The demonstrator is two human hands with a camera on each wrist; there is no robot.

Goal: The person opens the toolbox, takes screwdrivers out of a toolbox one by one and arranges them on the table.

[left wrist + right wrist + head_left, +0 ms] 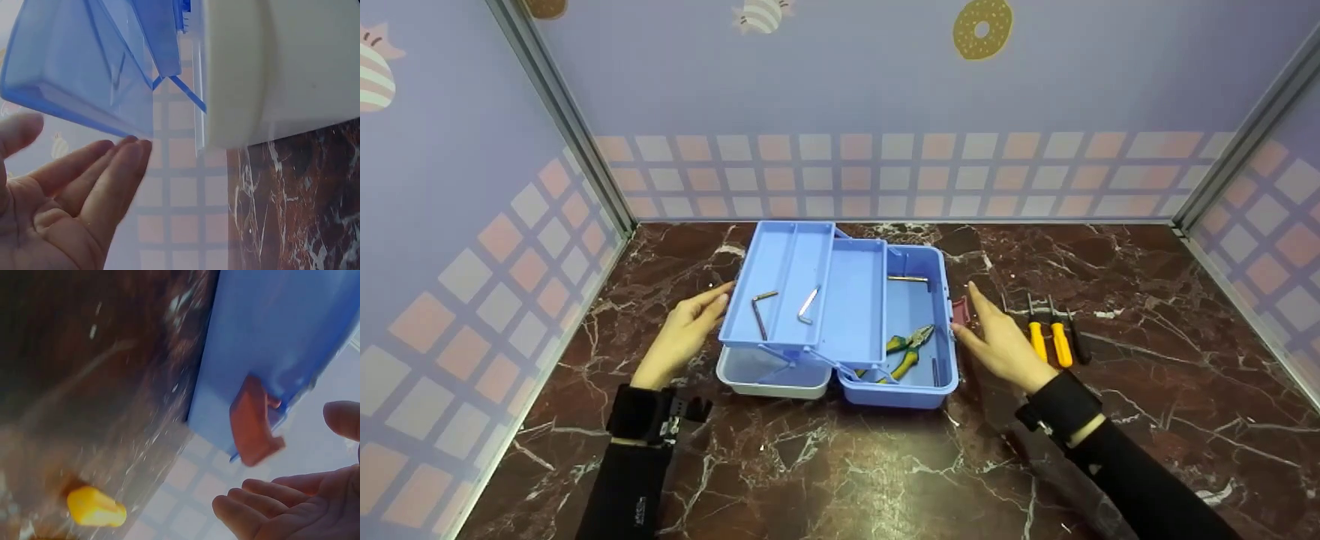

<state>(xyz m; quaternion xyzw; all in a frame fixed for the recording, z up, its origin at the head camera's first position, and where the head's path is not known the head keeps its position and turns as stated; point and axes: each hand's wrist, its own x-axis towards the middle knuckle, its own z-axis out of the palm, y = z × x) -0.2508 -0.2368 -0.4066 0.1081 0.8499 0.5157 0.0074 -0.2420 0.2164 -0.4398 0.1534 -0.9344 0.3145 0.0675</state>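
Two hex keys were held in the upper left tray of the toolbox, pliers were contained in its base, and screwdrivers were laid on the table to its right.

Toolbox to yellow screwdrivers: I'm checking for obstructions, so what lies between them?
In the head view, the right hand lies between the blue toolbox and the yellow screwdrivers; the red latch juts in too.

Blue toolbox, red latch, white-veined dark brown tabletop
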